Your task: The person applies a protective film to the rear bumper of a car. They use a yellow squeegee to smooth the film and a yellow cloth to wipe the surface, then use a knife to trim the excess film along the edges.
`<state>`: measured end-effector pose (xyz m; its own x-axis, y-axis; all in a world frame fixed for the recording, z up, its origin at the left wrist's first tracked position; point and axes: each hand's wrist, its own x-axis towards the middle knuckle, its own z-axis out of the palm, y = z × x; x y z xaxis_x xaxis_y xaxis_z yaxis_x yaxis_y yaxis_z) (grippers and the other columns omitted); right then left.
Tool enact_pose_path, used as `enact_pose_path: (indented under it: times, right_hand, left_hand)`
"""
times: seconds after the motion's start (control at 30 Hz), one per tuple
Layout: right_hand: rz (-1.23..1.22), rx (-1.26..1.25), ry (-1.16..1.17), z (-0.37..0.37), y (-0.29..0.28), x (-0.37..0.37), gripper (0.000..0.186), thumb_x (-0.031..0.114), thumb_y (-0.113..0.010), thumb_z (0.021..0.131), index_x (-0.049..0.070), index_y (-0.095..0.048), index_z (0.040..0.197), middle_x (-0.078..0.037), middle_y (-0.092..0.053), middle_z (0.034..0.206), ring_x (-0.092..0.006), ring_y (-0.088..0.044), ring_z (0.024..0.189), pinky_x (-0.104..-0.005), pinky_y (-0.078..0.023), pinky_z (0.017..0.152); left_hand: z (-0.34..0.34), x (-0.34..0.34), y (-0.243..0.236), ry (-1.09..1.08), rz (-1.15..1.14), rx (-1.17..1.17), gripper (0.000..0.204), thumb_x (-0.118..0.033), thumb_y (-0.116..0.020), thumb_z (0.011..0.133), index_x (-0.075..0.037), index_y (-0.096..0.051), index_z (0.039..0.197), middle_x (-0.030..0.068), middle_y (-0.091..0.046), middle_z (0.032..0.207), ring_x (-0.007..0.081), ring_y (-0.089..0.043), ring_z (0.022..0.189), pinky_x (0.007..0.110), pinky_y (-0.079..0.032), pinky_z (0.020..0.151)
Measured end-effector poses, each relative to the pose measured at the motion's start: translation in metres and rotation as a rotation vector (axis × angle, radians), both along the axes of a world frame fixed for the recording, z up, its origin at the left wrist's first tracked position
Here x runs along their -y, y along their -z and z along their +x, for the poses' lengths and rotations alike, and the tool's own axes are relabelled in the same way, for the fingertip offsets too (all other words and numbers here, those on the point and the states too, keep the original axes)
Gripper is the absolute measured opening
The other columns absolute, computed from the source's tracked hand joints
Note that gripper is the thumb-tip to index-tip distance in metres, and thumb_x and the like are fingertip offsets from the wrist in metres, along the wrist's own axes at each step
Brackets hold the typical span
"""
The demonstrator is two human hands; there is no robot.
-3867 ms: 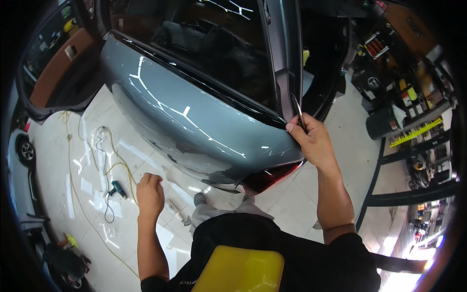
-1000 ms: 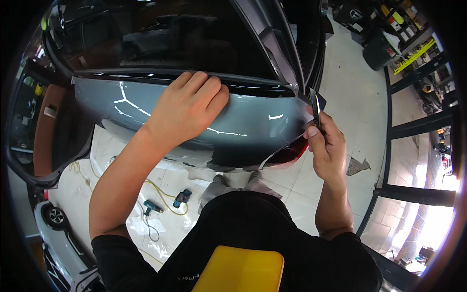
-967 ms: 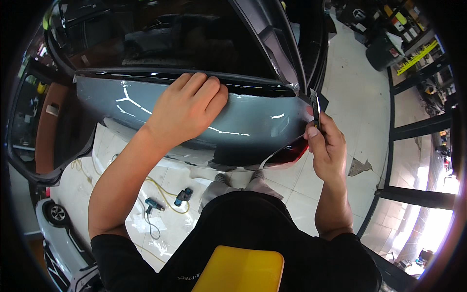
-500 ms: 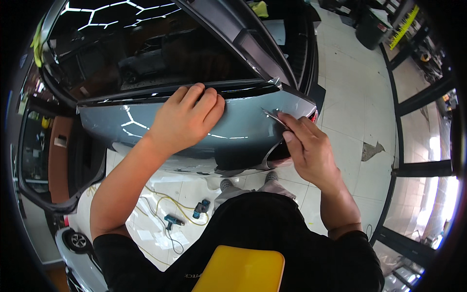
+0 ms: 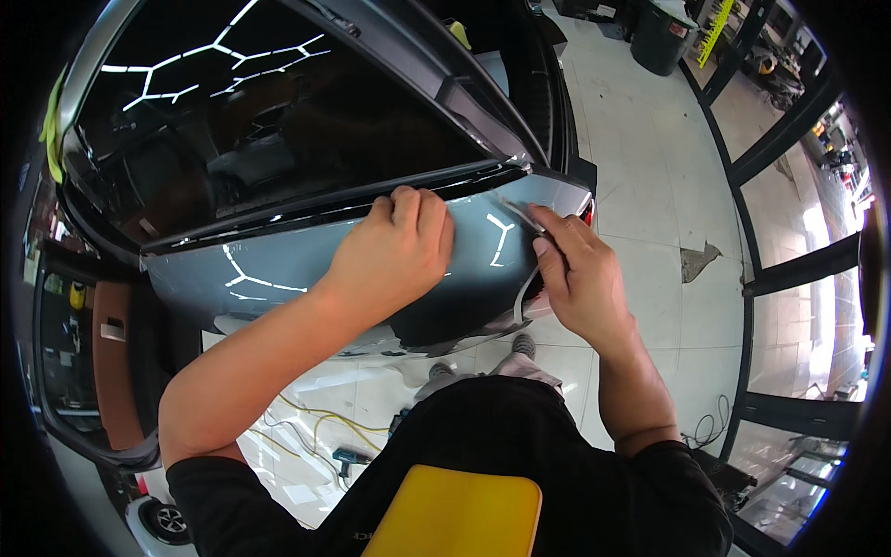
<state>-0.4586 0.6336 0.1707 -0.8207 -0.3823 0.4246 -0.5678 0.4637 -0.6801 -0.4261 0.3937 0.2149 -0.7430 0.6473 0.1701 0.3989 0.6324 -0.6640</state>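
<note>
A grey-blue car body panel (image 5: 306,274) with a glossy surface lies in front of me, below a dark side window (image 5: 278,121). At the panel's upper edge, beside the black window trim (image 5: 306,215), my left hand (image 5: 394,249) rests with its fingers curled together; whatever lies under the fingertips is hidden. Farther right, near the panel's end, my right hand (image 5: 583,274) pinches a thin, pale, see-through strip (image 5: 520,213) that looks like film. The strip runs up and left from the fingers along the panel.
An open car door (image 5: 116,371) with a brown inner panel stands at left. Yellow cord (image 5: 320,422) and a blue-black power tool (image 5: 350,459) lie on the tiled floor. A dark bin (image 5: 661,39) stands far right, by glass-panelled frames (image 5: 803,320).
My left hand has slid right along the panel's upper edge, and its fingers have curled in more. The right hand stays by the panel's end with the strip. My view has shifted and turned slightly.
</note>
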Motion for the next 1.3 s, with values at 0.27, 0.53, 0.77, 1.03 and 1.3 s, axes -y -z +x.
enact_pose_path:
  times: [0.27, 0.53, 0.77, 1.03, 1.3]
  right_hand:
    - [0.262, -0.343, -0.023, 0.007, 0.003, 0.012, 0.042, 0.004, -0.065, 0.077, 0.006, -0.065, 0.120, -0.010, -0.058, 0.091, -0.0229, -0.064, 0.081, -0.0333, -0.053, 0.068]
    - [0.357, -0.349, -0.103, 0.006, -0.009, 0.024, 0.038, 0.009, -0.062, 0.080, 0.003, -0.065, 0.118, -0.011, -0.060, 0.093, -0.0226, -0.066, 0.079, -0.0314, -0.055, 0.064]
    - [0.342, -0.354, -0.073, 0.006, -0.004, 0.027, 0.037, 0.009, -0.062, 0.081, 0.003, -0.065, 0.118, -0.013, -0.061, 0.094, -0.0233, -0.068, 0.077, -0.0316, -0.056, 0.062]
    - [0.297, -0.275, -0.075, 0.009, -0.005, 0.030, 0.038, 0.006, -0.067, 0.083, 0.004, -0.065, 0.121, -0.010, -0.057, 0.091, -0.0232, -0.065, 0.071, -0.0333, -0.054, 0.062]
    - [0.286, -0.298, -0.074, 0.009, -0.003, 0.030, 0.036, 0.007, -0.063, 0.082, 0.002, -0.064, 0.118, -0.012, -0.058, 0.093, -0.0235, -0.066, 0.075, -0.0329, -0.054, 0.060]
  left_hand:
    - [0.000, 0.006, 0.003, -0.021, 0.137, 0.001, 0.031, -0.007, -0.063, 0.075, 0.004, -0.063, 0.105, 0.0150, -0.060, 0.100, 0.0291, -0.061, 0.096, 0.035, -0.057, 0.080]
    - [-0.003, 0.018, 0.008, 0.088, 0.395, -0.070, 0.028, -0.006, -0.066, 0.078, 0.000, -0.064, 0.106, 0.0129, -0.061, 0.103, 0.0309, -0.063, 0.096, 0.037, -0.056, 0.080]
    - [-0.007, 0.026, 0.010, 0.165, 0.489, -0.062, 0.027, -0.004, -0.067, 0.075, 0.001, -0.064, 0.102, 0.0127, -0.060, 0.098, 0.0291, -0.062, 0.093, 0.037, -0.055, 0.080]
    - [-0.010, 0.027, 0.014, 0.197, 0.532, -0.064, 0.026, 0.000, -0.070, 0.077, 0.002, -0.065, 0.102, 0.0131, -0.060, 0.096, 0.0314, -0.062, 0.088, 0.038, -0.054, 0.075]
    - [-0.006, 0.024, 0.008, 0.189, 0.560, -0.019, 0.022, -0.001, -0.073, 0.078, 0.001, -0.065, 0.098, 0.0123, -0.060, 0.095, 0.0307, -0.061, 0.090, 0.038, -0.053, 0.075]
